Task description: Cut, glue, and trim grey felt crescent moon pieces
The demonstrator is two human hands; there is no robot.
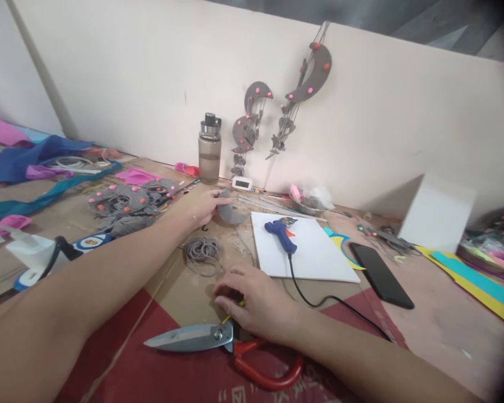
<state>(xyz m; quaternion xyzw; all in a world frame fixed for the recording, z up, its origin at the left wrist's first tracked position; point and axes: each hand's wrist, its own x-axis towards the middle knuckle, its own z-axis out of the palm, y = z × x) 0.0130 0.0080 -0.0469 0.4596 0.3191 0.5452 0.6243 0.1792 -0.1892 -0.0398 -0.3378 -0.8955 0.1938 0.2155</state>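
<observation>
At the far side of the work area, my left hand (209,205) pinches the upper end of a grey felt crescent (232,215) between thumb and fingers. Closer to me, my right hand (258,302) is curled above the cardboard, its inner fingers partly hidden. A thin yellow piece (227,319) shows by its thumb; I cannot tell what it is. Just below that hand lie large red-handled scissors (189,337), blades pointing left. Between the hands sits a coil of grey cord (201,250). A blue glue gun (282,235) rests on a white board (319,254).
Grey crescents with pink and orange dots (124,200) lie at left, near a power strip (93,242). A water bottle (209,151) and small digital clock (242,183) stand by the wall. On the right are a phone (381,274) and felt strips (479,285). The glue gun's cable (319,305) runs rightward.
</observation>
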